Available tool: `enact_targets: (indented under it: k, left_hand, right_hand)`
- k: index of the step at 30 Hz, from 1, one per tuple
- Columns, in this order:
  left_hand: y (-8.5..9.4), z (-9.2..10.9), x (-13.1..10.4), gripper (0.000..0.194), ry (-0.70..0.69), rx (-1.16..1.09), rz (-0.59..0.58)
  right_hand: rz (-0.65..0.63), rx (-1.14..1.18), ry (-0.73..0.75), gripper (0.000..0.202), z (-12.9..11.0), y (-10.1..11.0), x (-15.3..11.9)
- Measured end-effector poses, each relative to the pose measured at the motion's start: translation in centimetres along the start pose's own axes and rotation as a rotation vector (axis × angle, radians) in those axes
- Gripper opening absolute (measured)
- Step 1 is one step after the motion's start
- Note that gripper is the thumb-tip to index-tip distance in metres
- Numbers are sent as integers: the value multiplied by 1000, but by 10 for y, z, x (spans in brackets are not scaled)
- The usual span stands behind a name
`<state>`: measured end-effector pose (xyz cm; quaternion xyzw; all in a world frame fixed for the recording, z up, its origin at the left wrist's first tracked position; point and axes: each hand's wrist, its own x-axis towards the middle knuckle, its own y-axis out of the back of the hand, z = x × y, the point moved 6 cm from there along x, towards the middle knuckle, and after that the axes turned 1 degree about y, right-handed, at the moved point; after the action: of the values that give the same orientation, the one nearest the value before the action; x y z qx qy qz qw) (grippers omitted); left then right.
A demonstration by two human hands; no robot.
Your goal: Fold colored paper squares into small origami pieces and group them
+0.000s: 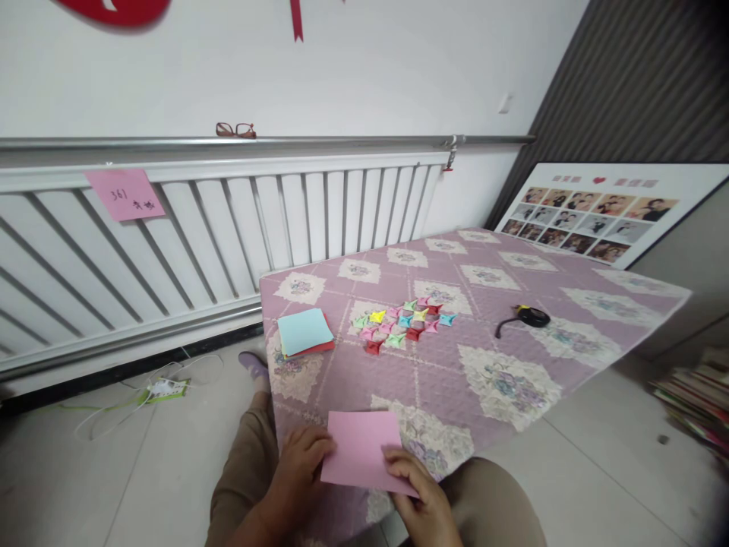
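A flat pink sheet of paper (pixel 364 450) lies near the front edge of the table, between my two hands. My left hand (pixel 304 463) has its curled fingers at the sheet's left edge. On the right side, my right hand (pixel 418 486) grips the sheet's lower right corner, thumb and fingers around it. Farther back, several small folded paper pieces (pixel 405 321) in red, pink, yellow, green and blue sit in loose rows. A stack of square paper with a light blue sheet (pixel 306 331) on top is at the table's left edge.
A black strap-like object (pixel 534 316) rests on the right of the flowered tablecloth (pixel 353 380). Behind stand a white radiator (pixel 319 213) and a framed photo board (pixel 586 216). A power strip (pixel 165 390) is on the floor.
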<state>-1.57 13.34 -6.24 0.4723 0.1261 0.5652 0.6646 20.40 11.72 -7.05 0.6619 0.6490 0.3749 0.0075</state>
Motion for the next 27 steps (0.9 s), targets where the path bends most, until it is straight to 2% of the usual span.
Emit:
enact_targets:
  k: [3, 7, 14, 22, 27]
  left_hand:
    - [0, 4, 6, 21, 15, -42, -32]
    - [-1, 4, 3, 17, 74, -38, -54]
    - [-2, -6, -1, 15, 306, 61, -132]
    - [-4, -16, 8, 23, 498, 150, -211]
    - [-1, -16, 17, 25, 527, 219, -211]
  right_hand:
    - [-19, -102, 21, 11, 3, 1, 1]
    - [-47, -245, 40, 11, 11, 4, 1]
    - [-80, -338, -5, 19, 9, 2, 3]
    - [59, -347, -209, 42, 14, -4, 11]
    - [122, -358, -354, 57, 23, -6, 12]
